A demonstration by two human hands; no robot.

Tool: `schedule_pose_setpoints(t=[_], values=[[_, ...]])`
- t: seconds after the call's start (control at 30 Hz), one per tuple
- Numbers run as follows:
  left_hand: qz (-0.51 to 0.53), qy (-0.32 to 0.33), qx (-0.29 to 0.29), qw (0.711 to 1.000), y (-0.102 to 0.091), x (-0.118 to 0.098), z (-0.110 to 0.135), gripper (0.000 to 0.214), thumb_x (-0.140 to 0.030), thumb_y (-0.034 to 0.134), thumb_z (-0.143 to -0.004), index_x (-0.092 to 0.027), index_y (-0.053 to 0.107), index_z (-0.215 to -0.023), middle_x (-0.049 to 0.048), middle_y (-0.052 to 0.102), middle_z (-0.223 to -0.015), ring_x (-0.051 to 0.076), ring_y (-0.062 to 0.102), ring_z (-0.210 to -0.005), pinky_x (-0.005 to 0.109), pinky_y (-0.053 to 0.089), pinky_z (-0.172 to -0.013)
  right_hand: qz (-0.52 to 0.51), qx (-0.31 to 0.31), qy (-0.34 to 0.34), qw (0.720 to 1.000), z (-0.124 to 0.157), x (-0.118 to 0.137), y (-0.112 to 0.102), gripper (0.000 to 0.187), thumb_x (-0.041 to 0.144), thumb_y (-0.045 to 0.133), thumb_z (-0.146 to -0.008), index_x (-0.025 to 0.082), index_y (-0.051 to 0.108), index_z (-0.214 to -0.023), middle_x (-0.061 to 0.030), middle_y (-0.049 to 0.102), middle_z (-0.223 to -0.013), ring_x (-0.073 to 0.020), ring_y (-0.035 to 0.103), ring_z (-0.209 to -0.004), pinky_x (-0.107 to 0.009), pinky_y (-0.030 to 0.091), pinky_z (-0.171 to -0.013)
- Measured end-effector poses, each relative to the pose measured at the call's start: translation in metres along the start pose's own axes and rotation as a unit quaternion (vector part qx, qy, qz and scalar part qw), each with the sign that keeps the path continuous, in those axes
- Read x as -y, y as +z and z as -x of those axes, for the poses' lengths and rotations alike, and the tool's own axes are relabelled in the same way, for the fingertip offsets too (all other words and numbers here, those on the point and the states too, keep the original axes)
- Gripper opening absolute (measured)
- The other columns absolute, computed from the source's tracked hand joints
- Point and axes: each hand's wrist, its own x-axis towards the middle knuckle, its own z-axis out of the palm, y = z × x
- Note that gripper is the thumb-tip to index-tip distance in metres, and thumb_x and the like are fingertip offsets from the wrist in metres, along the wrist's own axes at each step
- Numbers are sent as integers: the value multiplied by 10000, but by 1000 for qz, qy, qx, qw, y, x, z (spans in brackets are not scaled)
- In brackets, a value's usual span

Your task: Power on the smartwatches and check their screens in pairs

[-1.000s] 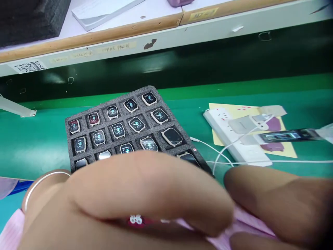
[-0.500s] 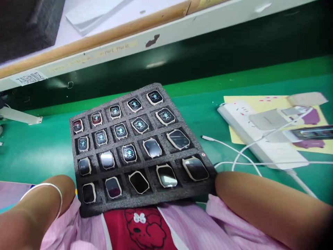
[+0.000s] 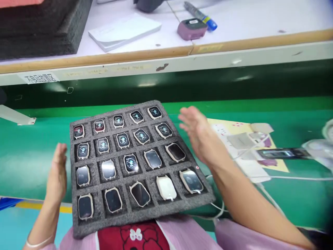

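The foam tray of watches lies at the near edge of the green counter, its near side overhanging the person's lap, much where it lay half a second ago. The hands have changed: both were low by the lap, and now they flank the tray. The left hand stands flat just beside its left side, fingers straight and empty. The right hand, blurred, hovers by its right side, fingers loosely spread and holding nothing, in front of a white power strip.
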Motion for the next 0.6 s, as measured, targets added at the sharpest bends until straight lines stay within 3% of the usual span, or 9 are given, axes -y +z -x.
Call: schedule_pose_setpoints(t=[0.03, 0.1, 0.2, 0.3, 0.4, 0.6], values=[[62, -62, 31, 996, 5, 6, 8, 829, -799, 330, -897, -320, 345, -1573, 17, 340, -1660, 298, 248, -1550, 453, 170, -1286, -52, 25, 49, 997, 4, 0, 6, 764, 786, 405, -907, 312, 475, -1502, -111, 444, -1599, -296, 448, -1454, -521, 398, -1143], [153, -126, 54, 979, 12, 11, 20, 802, -785, 357, -901, -399, 246, -1596, -33, 329, -1663, 291, 294, -1536, 455, 248, -1268, -163, 49, 169, 971, 17, 0, 18, 814, 821, 397, -878, 335, 442, -1530, -76, 483, -1575, -304, 449, -1455, -540, 391, -1155], [235, -179, 97, 950, 16, 3, 17, 856, -836, 344, -864, -420, 208, -1600, -23, 396, -1630, 317, 346, -1510, 505, 317, -1233, -261, -10, 268, 927, 46, 6, 29, 825, 827, 395, -868, 364, 402, -1550, -31, 507, -1556, -300, 481, -1433, -523, 417, -1154], [251, -204, 149, 934, 14, -9, -1, 876, -846, 376, -846, -400, 261, -1591, -8, 395, -1629, 336, 336, -1512, 524, 311, -1231, -315, -45, 287, 904, 78, 13, 32, 862, 840, 426, -842, 376, 369, -1566, -12, 490, -1568, -302, 466, -1444, -508, 412, -1173], [229, -189, 173, 939, 13, -13, -9, 838, -802, 440, -861, -392, 303, -1580, -21, 328, -1660, 334, 286, -1534, 509, 259, -1256, -375, -49, 282, 882, 100, 13, 30, 912, 870, 360, -836, 379, 283, -1601, -24, 486, -1569, -318, 445, -1455, -538, 385, -1185], [253, -205, 138, 935, 31, -7, 14, 873, -805, 440, -859, -381, 250, -1598, -15, 339, -1656, 333, 308, -1525, 498, 276, -1253, -404, -29, 280, 870, 93, 5, 8, 962, 894, 365, -809, 387, 225, -1615, -35, 470, -1582, -316, 431, -1465, -538, 368, -1192]])
